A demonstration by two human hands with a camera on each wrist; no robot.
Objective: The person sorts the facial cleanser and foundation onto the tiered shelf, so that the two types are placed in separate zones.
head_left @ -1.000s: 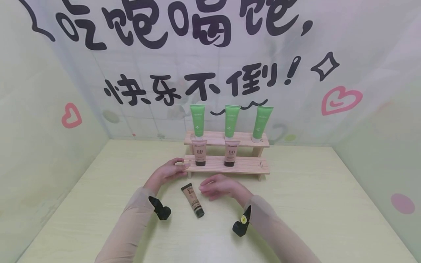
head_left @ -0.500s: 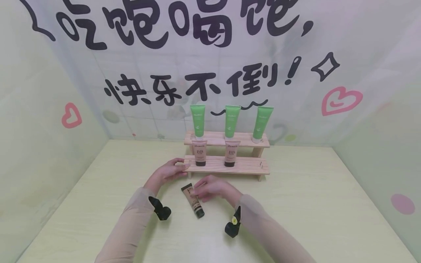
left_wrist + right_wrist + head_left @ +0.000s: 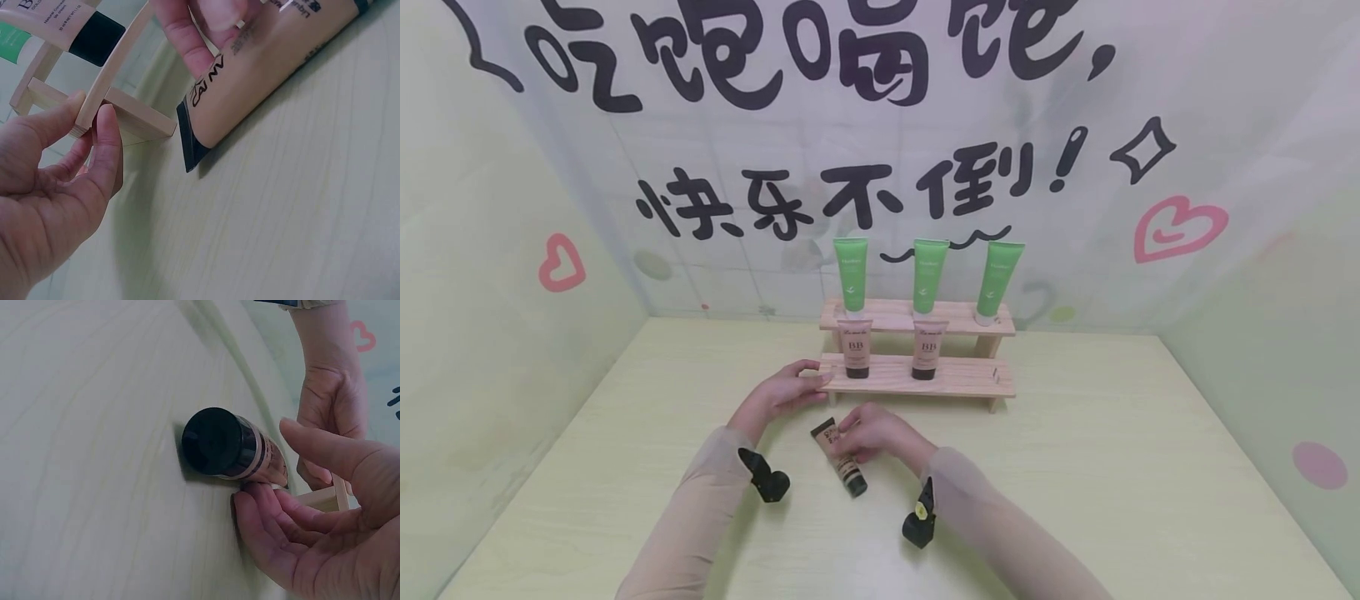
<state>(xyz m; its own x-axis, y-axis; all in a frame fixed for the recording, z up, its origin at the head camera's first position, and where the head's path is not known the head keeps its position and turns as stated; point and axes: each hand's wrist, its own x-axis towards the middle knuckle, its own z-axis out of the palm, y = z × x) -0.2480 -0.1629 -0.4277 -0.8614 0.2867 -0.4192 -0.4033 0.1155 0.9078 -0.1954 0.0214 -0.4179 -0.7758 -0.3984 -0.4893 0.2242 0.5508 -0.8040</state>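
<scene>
A beige cosmetic tube with a black cap and a black crimped end lies on the table in front of a wooden two-tier stand. My right hand is at the tube's middle in the head view, thumb and fingers on either side of it. In the right wrist view the fingertips meet the tube's side. At the stand's left end, my left hand pinches the lower board between thumb and fingers, as the left wrist view shows close up.
Two pinkish BB tubes stand on the lower tier, caps down. Behind them, three green tubes stand on the upper tier. A printed sheet with black lettering forms the back wall, and pale side walls flank the table.
My right hand has moved left from beside the beige tube onto it, and the tube's crimped end has shifted slightly left. The left hand keeps its place on the stand.
</scene>
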